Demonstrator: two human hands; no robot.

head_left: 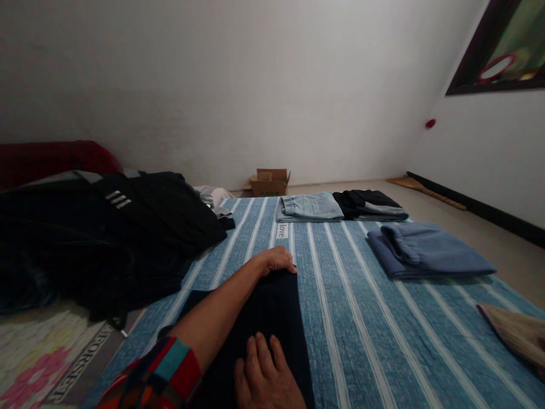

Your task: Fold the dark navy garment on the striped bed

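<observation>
A dark navy garment (276,318) lies flat on the blue striped sheet (349,318) in front of me. My left hand (277,260) reaches forward and grips its far edge, fingers curled over the cloth. My right hand (266,375) rests flat on the near part of the same garment, fingers together and pointing away from me. My left sleeve is striped red, teal and black.
A heap of black clothes (106,238) lies at the left. Folded pale jeans (310,207), a folded black item (368,204) and a folded blue garment (426,255) sit further off. A cardboard box (270,182) stands by the wall. Tan cloth (517,332) lies at right.
</observation>
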